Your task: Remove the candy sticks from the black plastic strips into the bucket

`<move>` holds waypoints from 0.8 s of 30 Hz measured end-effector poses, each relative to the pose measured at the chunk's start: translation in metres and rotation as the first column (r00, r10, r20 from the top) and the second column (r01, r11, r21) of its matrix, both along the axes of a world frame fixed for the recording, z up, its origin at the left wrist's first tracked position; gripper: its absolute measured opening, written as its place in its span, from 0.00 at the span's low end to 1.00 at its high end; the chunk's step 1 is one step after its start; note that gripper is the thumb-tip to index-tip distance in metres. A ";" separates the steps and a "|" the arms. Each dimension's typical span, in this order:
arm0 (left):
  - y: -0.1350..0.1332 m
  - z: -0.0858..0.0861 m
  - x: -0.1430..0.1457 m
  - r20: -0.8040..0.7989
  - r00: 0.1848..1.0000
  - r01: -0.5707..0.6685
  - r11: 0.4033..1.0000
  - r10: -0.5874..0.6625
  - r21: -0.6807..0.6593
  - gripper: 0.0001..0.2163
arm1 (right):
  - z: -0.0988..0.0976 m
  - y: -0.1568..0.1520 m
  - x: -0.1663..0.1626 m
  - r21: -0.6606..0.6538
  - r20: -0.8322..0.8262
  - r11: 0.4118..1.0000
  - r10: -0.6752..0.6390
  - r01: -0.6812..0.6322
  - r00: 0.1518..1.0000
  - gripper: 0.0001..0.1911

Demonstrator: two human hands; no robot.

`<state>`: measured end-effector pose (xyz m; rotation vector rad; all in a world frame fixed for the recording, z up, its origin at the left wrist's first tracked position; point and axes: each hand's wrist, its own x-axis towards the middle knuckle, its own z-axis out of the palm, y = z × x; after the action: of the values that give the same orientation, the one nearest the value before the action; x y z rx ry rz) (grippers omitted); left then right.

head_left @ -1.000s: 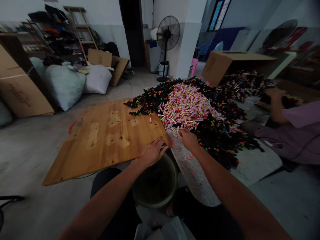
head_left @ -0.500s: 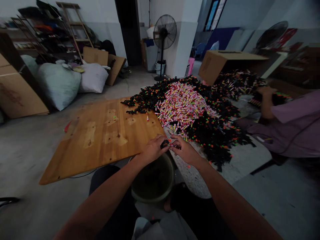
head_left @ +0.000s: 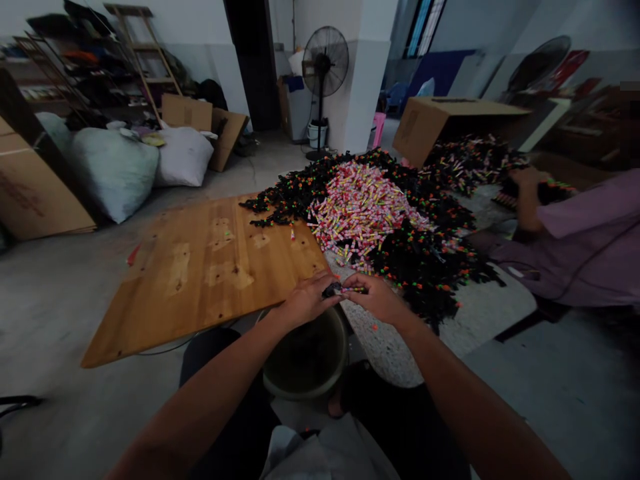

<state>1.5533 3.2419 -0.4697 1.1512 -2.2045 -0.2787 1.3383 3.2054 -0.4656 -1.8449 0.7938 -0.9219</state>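
My left hand is closed on a small black plastic piece, held over the rim of a bucket. The fingers of my right hand pinch a thin pink-and-yellow tube, its end against or very near the black piece. Whether the two are joined is too small to tell. Beyond my hands lies a heap of pink printed tubes. Around it spreads a pile of black plastic pieces with orange and green tips.
A wooden board lies to the left, bearing one loose tube. The heaps rest on a speckled stone tabletop. On the right sits a person in a mauve top. A tipped cardboard box and a standing fan are behind.
My right fingers have shifted from a bunched position at the black piece and now hold the pink tube sideways against or near it. My left hand stays almost in place.
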 end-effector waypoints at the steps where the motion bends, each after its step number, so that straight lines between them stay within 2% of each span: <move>1: 0.000 0.000 0.000 -0.013 1.000 0.004 1.000 -0.004 0.003 0.13 | -0.001 0.001 -0.001 0.021 0.005 1.000 -0.004 0.004 1.000 0.12; 5: 0.000 0.002 0.000 -0.016 0.999 0.029 1.000 -0.029 -0.006 0.13 | -0.004 0.003 -0.003 0.089 -0.006 0.996 0.011 -0.010 1.000 0.14; 12: 0.006 0.009 -0.001 0.033 0.999 0.024 1.000 -0.024 -0.008 0.13 | -0.006 0.005 0.000 0.039 0.041 0.999 -0.018 0.016 0.999 0.12; 18: 0.007 0.015 0.002 0.141 0.988 0.056 0.998 -0.056 0.004 0.14 | -0.003 0.007 0.002 0.130 0.009 0.990 0.044 -0.045 0.999 0.12; 24: 0.016 0.017 0.007 0.300 0.952 0.063 0.998 -0.067 0.021 0.14 | -0.010 0.012 0.004 0.011 -0.106 0.996 0.089 -0.088 0.990 0.08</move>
<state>1.5604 3.2575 -0.4529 1.1937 -2.5121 -0.1507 1.3425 3.2172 -0.4757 -1.9204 0.7718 -0.7699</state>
